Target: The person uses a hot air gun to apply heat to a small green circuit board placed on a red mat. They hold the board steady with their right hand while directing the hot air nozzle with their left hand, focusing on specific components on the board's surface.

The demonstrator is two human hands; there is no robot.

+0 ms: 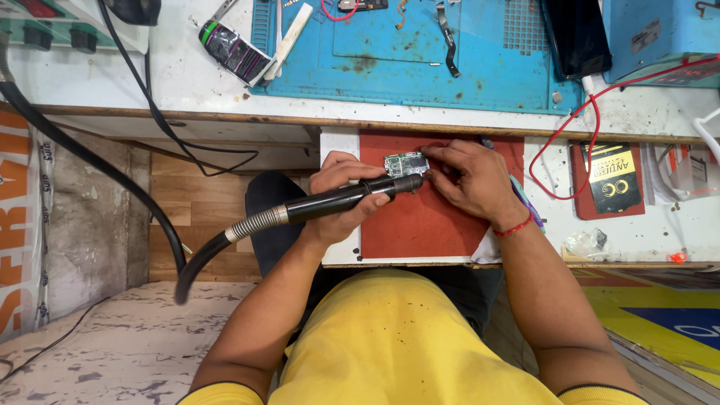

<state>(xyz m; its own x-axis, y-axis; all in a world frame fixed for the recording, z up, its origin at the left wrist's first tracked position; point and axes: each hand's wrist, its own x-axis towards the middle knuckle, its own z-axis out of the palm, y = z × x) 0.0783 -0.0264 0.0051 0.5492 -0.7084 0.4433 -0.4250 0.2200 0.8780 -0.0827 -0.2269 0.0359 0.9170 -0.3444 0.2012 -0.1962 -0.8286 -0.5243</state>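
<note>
At the centre of the frame, on a red mat (420,225), the right hand (469,180) pins a small circuit board (406,163) flat so it stays put, while the left hand (341,199) grips a black hot-air nozzle (352,199), its tip beside the board.

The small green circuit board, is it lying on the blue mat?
No, the small green circuit board lies on the red mat, held by the right hand.

The left hand (341,196) curled its grip shut, knuckles up, forearm angled in from below. Just right of that grip, the right hand (471,180) pinched with bent fingertips (433,154), wrist cocked leftward.
</note>
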